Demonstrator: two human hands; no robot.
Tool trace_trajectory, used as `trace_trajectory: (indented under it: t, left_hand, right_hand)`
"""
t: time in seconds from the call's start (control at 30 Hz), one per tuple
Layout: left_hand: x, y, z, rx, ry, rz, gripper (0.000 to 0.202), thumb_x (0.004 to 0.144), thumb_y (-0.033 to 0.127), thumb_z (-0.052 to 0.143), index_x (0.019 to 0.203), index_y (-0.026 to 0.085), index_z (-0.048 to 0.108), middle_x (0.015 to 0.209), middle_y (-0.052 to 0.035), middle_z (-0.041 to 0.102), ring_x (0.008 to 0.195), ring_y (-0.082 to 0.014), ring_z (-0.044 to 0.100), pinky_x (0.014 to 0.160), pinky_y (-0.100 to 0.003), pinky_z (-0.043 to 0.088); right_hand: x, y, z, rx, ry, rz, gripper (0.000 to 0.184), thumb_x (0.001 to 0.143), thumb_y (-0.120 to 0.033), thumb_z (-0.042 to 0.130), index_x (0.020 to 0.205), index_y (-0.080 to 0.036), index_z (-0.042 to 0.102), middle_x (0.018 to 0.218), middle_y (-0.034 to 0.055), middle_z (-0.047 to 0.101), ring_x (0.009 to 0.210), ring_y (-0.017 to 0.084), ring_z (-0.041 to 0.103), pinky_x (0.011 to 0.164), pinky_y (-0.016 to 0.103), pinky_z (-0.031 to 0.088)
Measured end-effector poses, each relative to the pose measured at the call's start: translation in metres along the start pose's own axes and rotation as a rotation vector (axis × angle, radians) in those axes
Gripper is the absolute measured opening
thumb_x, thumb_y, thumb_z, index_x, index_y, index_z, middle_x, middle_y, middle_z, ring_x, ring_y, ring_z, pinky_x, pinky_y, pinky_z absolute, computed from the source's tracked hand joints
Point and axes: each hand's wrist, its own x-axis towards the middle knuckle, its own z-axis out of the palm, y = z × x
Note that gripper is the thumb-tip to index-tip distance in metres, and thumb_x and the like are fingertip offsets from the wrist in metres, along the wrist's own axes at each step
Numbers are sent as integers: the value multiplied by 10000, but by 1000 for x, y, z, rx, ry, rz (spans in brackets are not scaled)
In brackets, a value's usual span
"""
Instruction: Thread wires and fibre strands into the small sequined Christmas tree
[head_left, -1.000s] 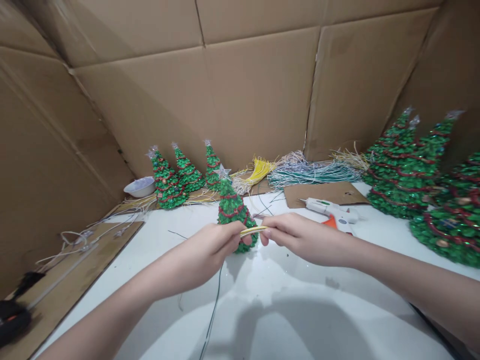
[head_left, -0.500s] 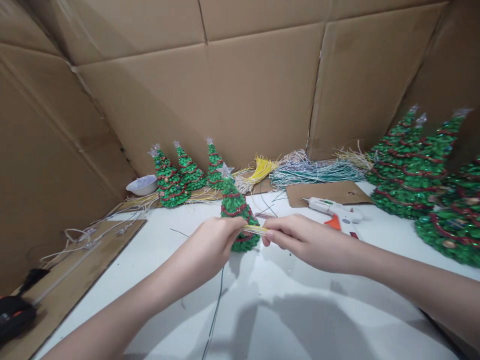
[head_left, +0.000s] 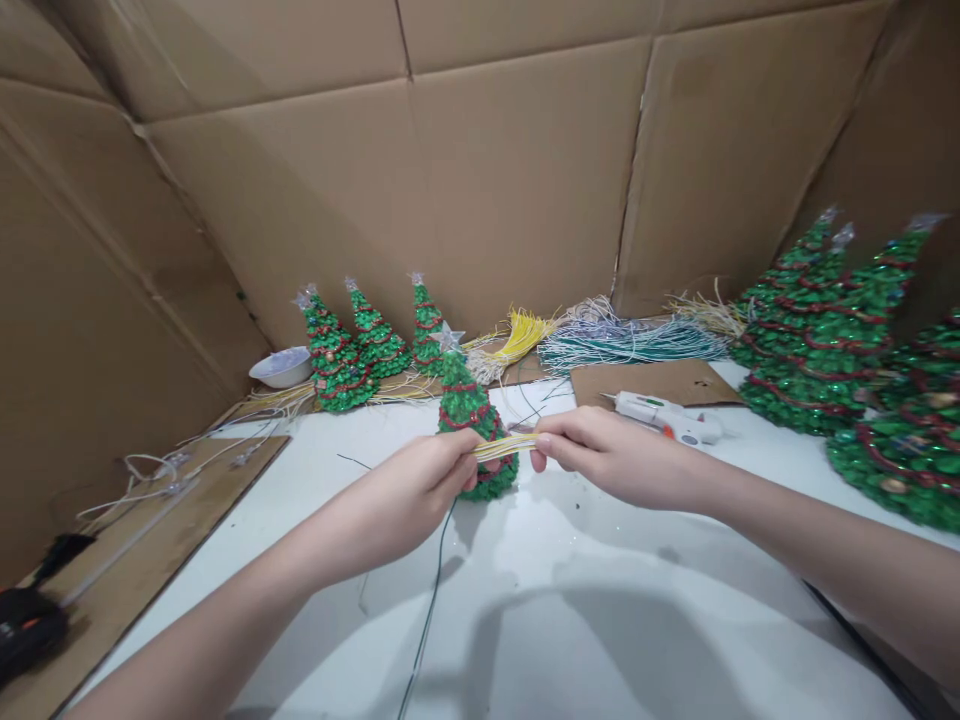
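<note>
My left hand (head_left: 424, 490) and my right hand (head_left: 604, 455) both pinch a short bundle of thin yellow wires (head_left: 506, 447), stretched level between them just above the white table (head_left: 600, 600). Right behind the bundle stands a small green sequin Christmas tree (head_left: 469, 410) with red garland and a silver star on top. A dark thin wire (head_left: 427, 610) trails from under my left hand toward the table's near edge.
Three small trees (head_left: 367, 345) and a white bowl (head_left: 279, 367) stand at the back left. Bundles of yellow and green wires (head_left: 622, 340) lie along the cardboard wall. A white glue gun (head_left: 664, 415) rests by a cardboard piece. Larger trees (head_left: 840, 340) fill the right.
Both hands have lifted slightly with the yellow bundle still held between them. The right hand now covers the glue gun's orange part.
</note>
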Motion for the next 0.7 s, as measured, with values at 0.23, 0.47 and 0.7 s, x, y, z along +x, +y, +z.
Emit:
trace_trajectory:
  t: [0.23,0.47,0.7]
  left_hand:
    - [1,5,-4,-1,-1,-19,315,902,373,265,728,198,462,631,43,445,584,-108,411,540,-221,310]
    - [7,3,3,234,159,-33,264,884,257,290,682,189,446,636,15,514,558,-123,437,533,-235,282]
    - [14,-3,14,459,310,-15,190,827,133,315,681,193,420,637,-14,552,583,-159,491,538,-251,278]
  right_hand:
    - [-1,-2,-1,2,-1,5,293,876,-306,311,757,-199,557,571,-41,400,483,84,348,441,212,241]
    - [-4,-9,0,60,-31,52,282,873,-283,306,784,-198,559,614,-29,414,520,93,371,462,210,270]
    - [-14,-27,9,-15,-2,21,217,888,-244,301,794,-192,490,658,-26,422,577,98,399,529,216,284]
